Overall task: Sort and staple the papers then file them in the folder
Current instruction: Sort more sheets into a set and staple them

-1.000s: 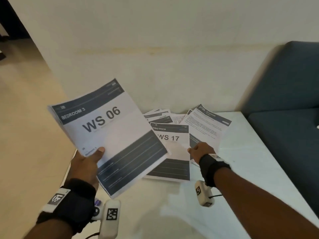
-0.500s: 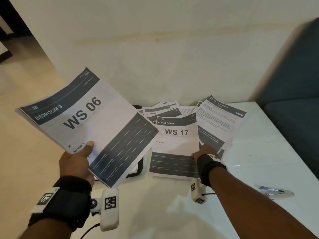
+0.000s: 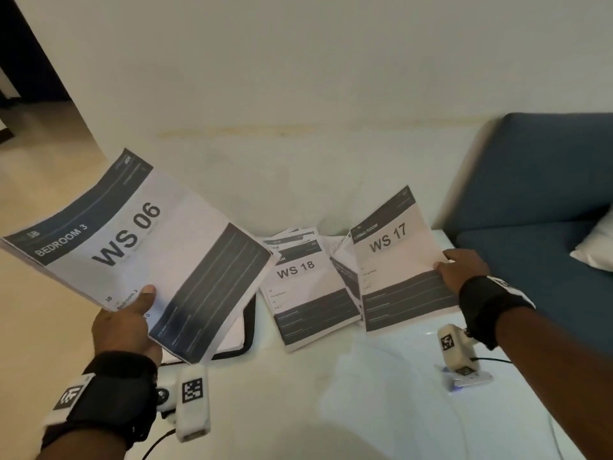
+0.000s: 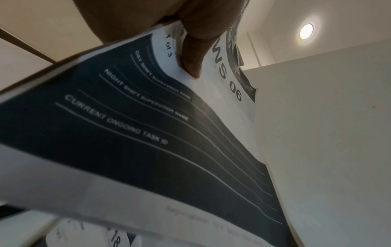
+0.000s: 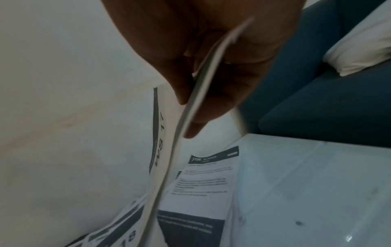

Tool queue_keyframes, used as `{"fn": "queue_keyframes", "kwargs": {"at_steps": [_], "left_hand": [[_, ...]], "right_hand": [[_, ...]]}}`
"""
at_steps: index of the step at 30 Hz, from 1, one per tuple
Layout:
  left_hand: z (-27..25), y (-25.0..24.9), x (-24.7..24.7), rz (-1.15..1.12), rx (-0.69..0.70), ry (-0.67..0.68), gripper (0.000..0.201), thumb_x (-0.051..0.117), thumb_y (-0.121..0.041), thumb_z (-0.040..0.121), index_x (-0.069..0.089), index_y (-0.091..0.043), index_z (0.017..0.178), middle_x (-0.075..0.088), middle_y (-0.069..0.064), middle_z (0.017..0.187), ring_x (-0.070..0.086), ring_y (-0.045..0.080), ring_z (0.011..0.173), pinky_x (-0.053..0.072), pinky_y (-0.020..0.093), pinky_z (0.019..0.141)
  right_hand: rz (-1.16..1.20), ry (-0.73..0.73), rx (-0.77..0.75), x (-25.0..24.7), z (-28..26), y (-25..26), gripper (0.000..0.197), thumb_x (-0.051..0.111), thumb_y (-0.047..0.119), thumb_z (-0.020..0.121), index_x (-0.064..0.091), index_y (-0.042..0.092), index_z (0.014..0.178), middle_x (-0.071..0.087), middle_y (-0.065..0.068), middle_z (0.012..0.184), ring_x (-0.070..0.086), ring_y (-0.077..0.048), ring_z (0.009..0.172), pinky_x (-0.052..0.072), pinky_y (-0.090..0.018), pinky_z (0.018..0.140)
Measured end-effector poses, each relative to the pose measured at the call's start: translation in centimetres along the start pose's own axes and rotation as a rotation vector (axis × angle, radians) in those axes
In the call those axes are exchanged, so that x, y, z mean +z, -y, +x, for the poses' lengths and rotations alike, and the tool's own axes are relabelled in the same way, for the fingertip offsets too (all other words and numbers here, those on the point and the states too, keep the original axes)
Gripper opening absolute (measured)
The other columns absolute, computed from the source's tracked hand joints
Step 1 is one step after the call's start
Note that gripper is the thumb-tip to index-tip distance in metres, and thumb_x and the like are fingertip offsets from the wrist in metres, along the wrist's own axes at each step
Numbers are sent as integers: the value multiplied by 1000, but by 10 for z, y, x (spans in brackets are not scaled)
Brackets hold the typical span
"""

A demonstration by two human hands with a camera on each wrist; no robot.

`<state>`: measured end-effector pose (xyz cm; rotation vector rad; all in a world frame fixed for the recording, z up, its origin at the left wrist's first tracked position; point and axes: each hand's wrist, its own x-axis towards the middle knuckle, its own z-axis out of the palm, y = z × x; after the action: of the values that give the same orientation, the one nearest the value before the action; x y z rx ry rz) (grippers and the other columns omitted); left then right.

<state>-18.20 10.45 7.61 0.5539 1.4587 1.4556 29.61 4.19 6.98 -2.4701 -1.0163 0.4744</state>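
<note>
My left hand (image 3: 127, 322) grips a stack of papers topped by the sheet "WS 06 BEDROOM 3" (image 3: 132, 247), held up left of the table; its thumb (image 4: 194, 55) presses the top sheet (image 4: 127, 127). My right hand (image 3: 461, 270) pinches the "WS 17" sheet (image 3: 398, 260) by its right edge, lifted and tilted above the pile; the right wrist view shows that sheet (image 5: 190, 100) edge-on between thumb and fingers. A "WS 18" sheet (image 3: 308, 287) tops the loose pile on the white table (image 3: 365, 410). A dark-edged folder (image 3: 247, 330) lies partly under the left stack.
A stapler (image 3: 469, 380) lies on the table below my right wrist. A blue sofa (image 3: 537, 200) with a white cushion (image 3: 597, 247) stands right of the table. The wall (image 3: 298, 94) runs right behind the pile. A printed text page (image 5: 205, 180) lies under the lifted sheet.
My right hand has lifted the "WS 17" sheet off the pile and carried it right, uncovering "WS 18". The left hand still holds its stack up.
</note>
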Motion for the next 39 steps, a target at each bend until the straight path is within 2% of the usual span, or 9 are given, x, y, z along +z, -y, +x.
{"fn": "queue_keyframes", "kwargs": {"at_steps": [5, 7, 10, 14, 27, 31, 33, 35, 39], "left_hand": [[-58, -2, 25, -36, -70, 254, 31, 61, -11, 93, 62, -17, 124, 71, 0, 116, 63, 28, 111, 48, 50, 96], [-79, 4, 32, 15, -110, 357, 27, 59, -9, 94, 63, -17, 119, 72, 4, 114, 64, 30, 109, 47, 54, 97], [-101, 16, 42, 90, -166, 470, 24, 58, -7, 94, 61, -17, 116, 71, 9, 113, 63, 36, 108, 46, 61, 97], [-114, 30, 52, 196, -131, 528, 21, 61, -10, 94, 59, -18, 114, 68, 10, 112, 62, 37, 104, 49, 60, 95], [-93, 58, 63, 316, -137, 592, 17, 58, -11, 96, 58, -10, 113, 66, 13, 114, 62, 38, 99, 53, 49, 83], [-93, 57, 63, 294, -99, 629, 18, 57, -15, 97, 57, -14, 115, 66, 12, 116, 64, 37, 100, 56, 47, 82], [-95, 57, 65, 277, -107, 664, 20, 56, -17, 97, 56, -15, 117, 67, 13, 115, 66, 37, 99, 58, 47, 79], [-100, 58, 66, 259, -138, 700, 21, 54, -19, 98, 56, -17, 119, 69, 13, 112, 69, 35, 97, 59, 45, 75], [-104, 62, 65, 244, -136, 750, 23, 52, -25, 99, 56, -24, 121, 74, 5, 107, 72, 28, 97, 59, 48, 84]], "right_hand": [[168, 23, -206, -35, -46, 14, 36, 61, 15, 95, 60, -2, 128, 60, -11, 124, 53, -35, 119, 37, -30, 96], [330, 64, -239, -39, -72, 21, 34, 62, 13, 94, 62, -2, 125, 63, -6, 114, 59, -30, 107, 40, -29, 93], [551, 193, -218, -34, -97, 24, 27, 64, 24, 93, 69, 9, 115, 74, -4, 98, 69, -25, 87, 55, -42, 89], [675, 324, -253, -22, -114, 28, 17, 61, 25, 94, 71, 14, 102, 76, -3, 91, 71, -28, 86, 57, -44, 85], [649, 438, -330, -8, -112, 18, 20, 61, 26, 93, 67, 13, 107, 71, -2, 109, 67, -26, 101, 56, -48, 92], [709, 544, -281, -1, -115, 17, 61, 67, 53, 84, 62, -3, 108, 70, -14, 103, 68, -36, 95, 58, -51, 85], [685, 557, -286, 4, -117, 21, 68, 70, 64, 73, 63, 8, 111, 71, -9, 105, 69, -32, 96, 61, -44, 78], [672, 560, -311, 12, -119, 26, 48, 74, 50, 77, 61, 26, 116, 71, 3, 108, 68, -23, 100, 61, -40, 78], [665, 531, -305, 30, -122, 31, 25, 66, 22, 91, 60, 26, 114, 70, 2, 111, 66, -23, 102, 57, -43, 91]]}}
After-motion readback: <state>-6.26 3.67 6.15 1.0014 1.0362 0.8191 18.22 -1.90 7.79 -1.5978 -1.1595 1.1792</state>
